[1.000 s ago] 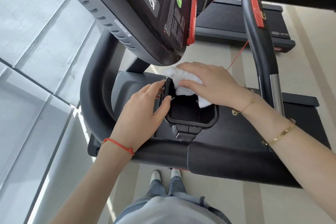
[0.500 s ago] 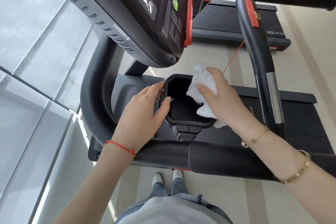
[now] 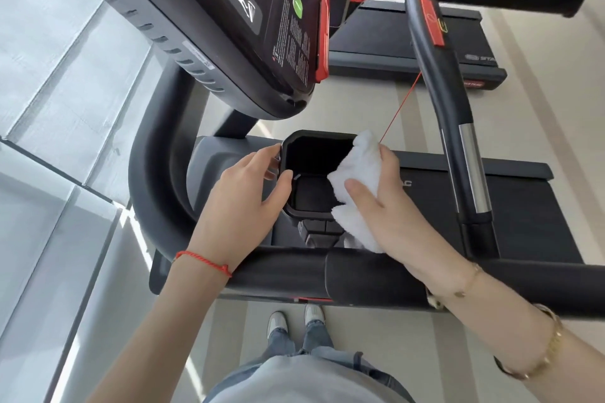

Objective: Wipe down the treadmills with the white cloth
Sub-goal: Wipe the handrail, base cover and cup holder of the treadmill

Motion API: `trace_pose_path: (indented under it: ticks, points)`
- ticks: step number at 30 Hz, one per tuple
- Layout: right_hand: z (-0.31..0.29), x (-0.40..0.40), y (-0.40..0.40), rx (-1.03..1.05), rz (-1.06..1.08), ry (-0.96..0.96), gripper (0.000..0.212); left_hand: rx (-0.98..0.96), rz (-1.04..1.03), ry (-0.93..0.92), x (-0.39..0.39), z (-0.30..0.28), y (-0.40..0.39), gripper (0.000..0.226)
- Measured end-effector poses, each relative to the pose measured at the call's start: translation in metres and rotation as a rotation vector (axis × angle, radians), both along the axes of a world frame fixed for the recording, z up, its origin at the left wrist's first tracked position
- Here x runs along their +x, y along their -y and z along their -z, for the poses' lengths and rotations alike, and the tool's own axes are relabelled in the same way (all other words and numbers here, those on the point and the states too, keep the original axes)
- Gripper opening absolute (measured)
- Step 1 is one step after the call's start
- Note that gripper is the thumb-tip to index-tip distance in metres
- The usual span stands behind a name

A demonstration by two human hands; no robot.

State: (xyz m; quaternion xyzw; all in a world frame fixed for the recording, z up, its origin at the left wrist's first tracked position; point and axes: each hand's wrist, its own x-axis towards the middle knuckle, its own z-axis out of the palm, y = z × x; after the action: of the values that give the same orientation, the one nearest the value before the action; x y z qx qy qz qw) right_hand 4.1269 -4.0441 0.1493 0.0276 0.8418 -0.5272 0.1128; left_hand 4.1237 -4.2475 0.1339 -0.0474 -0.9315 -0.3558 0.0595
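Note:
I stand behind a black treadmill (image 3: 154, 173) and look down over its front bar. A black cup holder (image 3: 314, 173) sits in the middle, below the console (image 3: 248, 26). My left hand (image 3: 248, 203) grips the holder's left rim, thumb on the near side and fingers on the outside. My right hand (image 3: 393, 203) holds the white cloth (image 3: 357, 180) over the holder's right rim, thumb on top of the cloth and fingers behind it. The cloth hangs down past the holder's near right corner.
A curved black handle (image 3: 448, 114) with a red patch rises at the right. A thin red safety cord (image 3: 401, 108) runs from it down towards the cloth. A padded bar (image 3: 360, 275) crosses below my wrists. A second treadmill deck (image 3: 393, 39) lies beyond. A glass wall is at the left.
My right hand has slid the cloth from the holder's far rim round to its right rim and down towards the near corner. My left hand has kept its hold on the left rim.

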Motion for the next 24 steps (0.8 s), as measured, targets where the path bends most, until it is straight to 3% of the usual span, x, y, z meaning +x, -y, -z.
trace_pose_path:
  ticks: [2,5,8,14,20,24]
  points:
    - [0.003,0.004,-0.002,-0.030,0.010,0.019,0.058,-0.002,0.002,0.000,0.000,0.001,0.000,0.045]
    - [0.001,-0.024,-0.007,0.108,-0.083,-0.024,0.054,-0.014,-0.001,-0.006,-0.001,0.000,0.000,0.045]
    - [-0.006,-0.060,-0.015,0.369,-0.351,-0.207,0.047,-0.004,-0.005,-0.006,0.000,-0.001,0.000,0.047]
    - [-0.022,-0.111,0.008,0.497,-0.759,-0.298,0.045,-0.003,-0.017,-0.039,0.001,0.001,-0.001,0.044]
    - [-0.015,-0.113,0.003,0.426,-0.673,-0.278,0.045,0.004,-0.025,-0.036,0.000,0.002,-0.001,0.044]
    - [-0.005,-0.114,-0.015,0.502,-0.649,-0.322,0.046,0.020,-0.023,-0.024,0.000,0.001,-0.002,0.047]
